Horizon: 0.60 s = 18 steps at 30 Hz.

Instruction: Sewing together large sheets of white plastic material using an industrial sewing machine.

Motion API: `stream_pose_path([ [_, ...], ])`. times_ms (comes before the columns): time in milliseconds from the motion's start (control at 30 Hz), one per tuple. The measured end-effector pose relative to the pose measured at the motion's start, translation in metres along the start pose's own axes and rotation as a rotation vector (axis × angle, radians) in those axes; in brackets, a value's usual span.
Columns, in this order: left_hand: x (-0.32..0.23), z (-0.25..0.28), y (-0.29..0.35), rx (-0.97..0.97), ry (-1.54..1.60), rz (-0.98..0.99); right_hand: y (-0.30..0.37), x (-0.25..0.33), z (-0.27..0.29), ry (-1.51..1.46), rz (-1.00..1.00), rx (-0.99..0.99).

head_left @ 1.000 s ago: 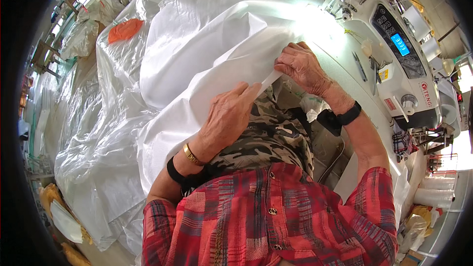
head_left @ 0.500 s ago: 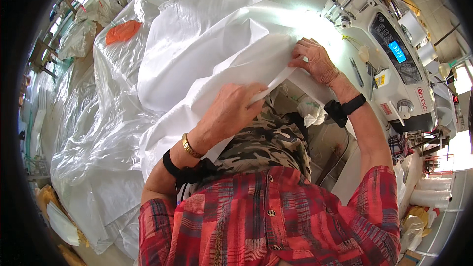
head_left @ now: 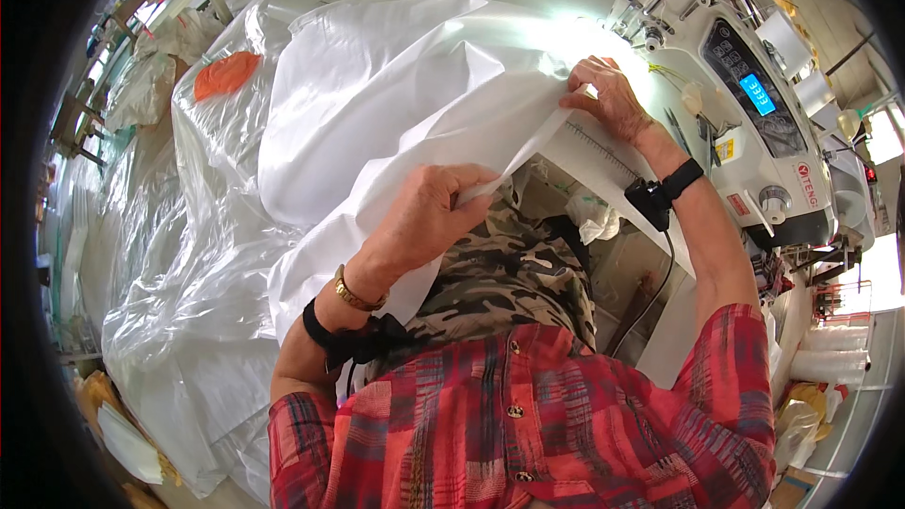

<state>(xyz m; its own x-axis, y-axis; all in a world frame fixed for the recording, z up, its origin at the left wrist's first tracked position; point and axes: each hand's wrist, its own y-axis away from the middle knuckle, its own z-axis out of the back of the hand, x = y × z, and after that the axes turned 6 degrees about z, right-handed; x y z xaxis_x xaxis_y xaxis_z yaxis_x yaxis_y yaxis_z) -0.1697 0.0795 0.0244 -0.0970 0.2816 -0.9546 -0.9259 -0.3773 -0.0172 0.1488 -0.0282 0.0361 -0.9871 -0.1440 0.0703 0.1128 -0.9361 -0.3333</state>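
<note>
Head view: edge of white fabric [head_left: 405, 118] pinched by left hand [head_left: 424, 212] and right hand [head_left: 608, 99]; sewing machine [head_left: 768, 174] far right, marked with red lettering [head_left: 804, 186], yellow label [head_left: 724, 150], blue display [head_left: 757, 94].

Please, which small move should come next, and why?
Perhaps the right hand should ease the white cloth toward the bright light at the sewing machine: it pinches the cloth's edge close to that light, while the left hand holds the same edge further from it.
</note>
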Motion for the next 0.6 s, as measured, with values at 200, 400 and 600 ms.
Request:
stream_pose_path([
  [200, -0.018, 0.006, 0.001, 0.003, -0.134, -0.012, 0.003, -0.009, 0.004, 0.034, -0.093, 0.042],
  [400, 0.007, -0.011, 0.009, -0.037, -0.213, -0.105, 0.002, -0.014, 0.002, 0.052, -0.123, 0.058],
  [600, 0.009, -0.021, 0.005, -0.004, -0.283, -0.259, 0.003, -0.023, -0.006, 0.061, -0.154, -0.035],
])
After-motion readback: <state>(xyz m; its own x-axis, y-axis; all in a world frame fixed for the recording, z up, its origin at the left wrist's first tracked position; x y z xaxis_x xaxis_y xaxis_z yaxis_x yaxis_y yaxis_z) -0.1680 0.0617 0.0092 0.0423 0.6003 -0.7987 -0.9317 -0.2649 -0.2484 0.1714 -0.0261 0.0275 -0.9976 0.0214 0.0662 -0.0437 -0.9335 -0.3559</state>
